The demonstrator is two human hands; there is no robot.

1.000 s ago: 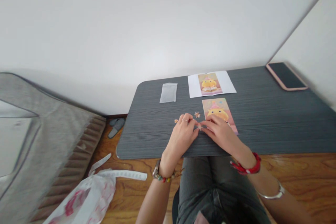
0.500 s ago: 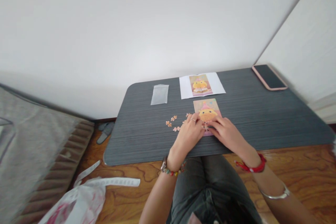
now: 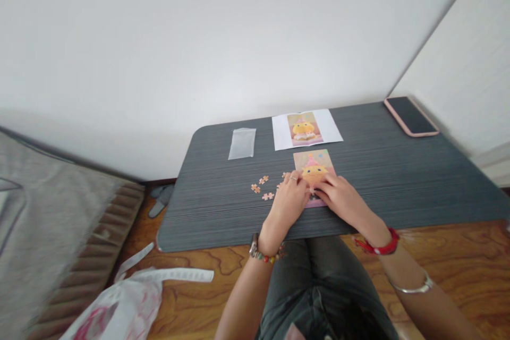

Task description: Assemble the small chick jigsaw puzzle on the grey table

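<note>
Pinkish, knobbed cardboard jigsaw piece (image 3: 312,190), likely light and stiff, suits edge-holding: right hand (image 3: 338,194) pinches it, left hand (image 3: 289,198) unclear.

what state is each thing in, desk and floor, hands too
puzzle, mostly assembled, picture up, lower part partly hidden
puzzle pieces, loose, scattered
left hand, fingers bent, grip unclear
right hand, fingers bent over puzzle, grip unclear
printed sheet, unfolded, picture up
clear pouch, lying flat
phone, face up, screen dark
plastic bag, crumpled
slippers, unworn
</note>
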